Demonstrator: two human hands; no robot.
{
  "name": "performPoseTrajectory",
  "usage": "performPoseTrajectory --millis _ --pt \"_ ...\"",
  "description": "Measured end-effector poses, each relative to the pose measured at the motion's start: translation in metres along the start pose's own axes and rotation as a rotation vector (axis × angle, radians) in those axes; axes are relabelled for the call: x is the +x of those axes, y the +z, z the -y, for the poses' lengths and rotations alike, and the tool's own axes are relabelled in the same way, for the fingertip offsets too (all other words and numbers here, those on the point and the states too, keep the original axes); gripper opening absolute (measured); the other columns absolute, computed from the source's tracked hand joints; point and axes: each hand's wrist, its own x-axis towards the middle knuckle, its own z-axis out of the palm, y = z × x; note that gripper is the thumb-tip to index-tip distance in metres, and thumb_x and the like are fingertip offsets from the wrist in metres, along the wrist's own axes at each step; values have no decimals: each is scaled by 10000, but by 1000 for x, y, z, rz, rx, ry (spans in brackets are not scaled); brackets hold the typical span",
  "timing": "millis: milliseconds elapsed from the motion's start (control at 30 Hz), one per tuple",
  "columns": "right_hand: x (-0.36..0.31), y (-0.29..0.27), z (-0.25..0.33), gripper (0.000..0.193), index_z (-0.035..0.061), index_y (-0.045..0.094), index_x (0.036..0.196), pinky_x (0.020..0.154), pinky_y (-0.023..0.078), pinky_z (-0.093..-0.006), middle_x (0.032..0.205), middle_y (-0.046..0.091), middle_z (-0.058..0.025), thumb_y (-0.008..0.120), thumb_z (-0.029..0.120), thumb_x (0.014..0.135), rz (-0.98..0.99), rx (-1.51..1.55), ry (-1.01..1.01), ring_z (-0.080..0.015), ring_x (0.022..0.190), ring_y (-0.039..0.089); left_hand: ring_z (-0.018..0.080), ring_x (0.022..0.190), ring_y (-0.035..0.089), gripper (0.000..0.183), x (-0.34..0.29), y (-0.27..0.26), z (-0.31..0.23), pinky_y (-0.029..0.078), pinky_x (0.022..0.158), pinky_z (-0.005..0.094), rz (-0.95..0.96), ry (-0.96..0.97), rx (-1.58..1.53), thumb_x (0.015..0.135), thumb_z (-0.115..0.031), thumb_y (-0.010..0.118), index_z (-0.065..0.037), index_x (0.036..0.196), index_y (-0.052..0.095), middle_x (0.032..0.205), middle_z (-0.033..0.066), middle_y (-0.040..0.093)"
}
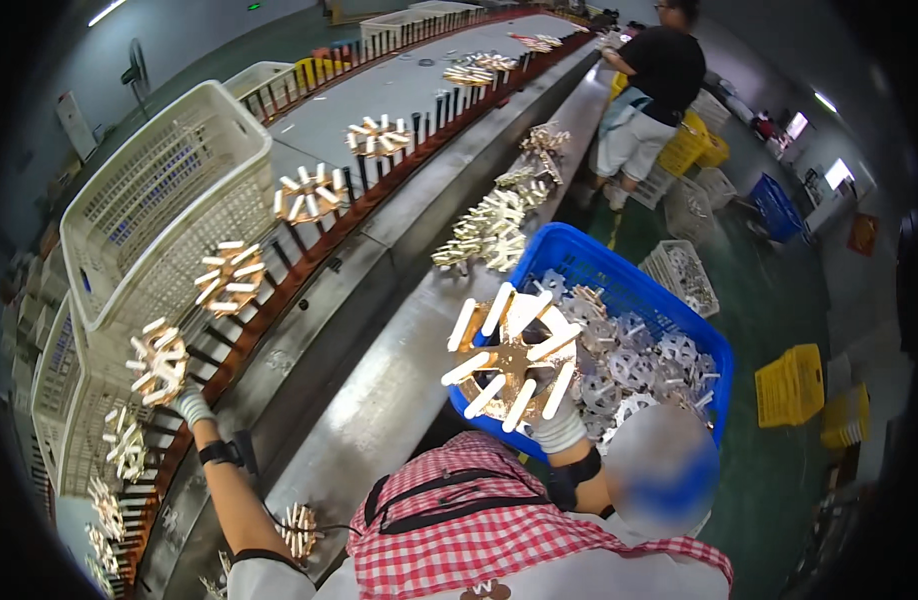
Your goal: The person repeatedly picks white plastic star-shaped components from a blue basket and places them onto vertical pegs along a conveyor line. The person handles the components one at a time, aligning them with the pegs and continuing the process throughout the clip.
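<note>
My right hand, in a white glove, grips the lower edge of a copper-coloured round disc with white rods standing out from it. That disc is held up over the near side of a blue basket. Its fingers are mostly behind the disc. My left hand, also gloved, reaches to the conveyor's edge and closes on the lower rim of a similar rodded disc; the fingertips are partly hidden. Many pale, wheel-shaped parts lie heaped in the blue basket.
More rodded discs sit along the conveyor's row of dark posts. Pale rodded parts are piled on the metal ledge. Large white crates stand left; a yellow crate is right. A person works far ahead.
</note>
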Motion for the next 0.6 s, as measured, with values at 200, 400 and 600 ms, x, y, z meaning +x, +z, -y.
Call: performPoseTrajectory --millis 200,400,600 --pt "20 27 53 506 85 514 1307 1038 412 -465 1310 500 -154 603 279 849 25 2120 740 -297 1212 494 378 1066 640 539 -1 -10 -4 500 899 444 152 -220 -71 993 -408 358 7 1139 669 1128 240 669" --pt "38 36 -6 527 120 450 1386 1111 342 -475 1437 414 -148 522 332 909 -254 1215 524 -289 1324 408 337 1026 667 594 19 2 33 514 878 411 130 -336 -57 945 -498 462 31 1102 679 1081 223 693" --pt "40 77 -9 563 125 335 1464 1135 303 -491 1469 408 -106 442 380 973 -14 1703 537 -283 1331 404 336 1069 649 680 48 22 66 519 885 397 48 -342 -237 931 -577 475 49 1123 655 1117 231 680"
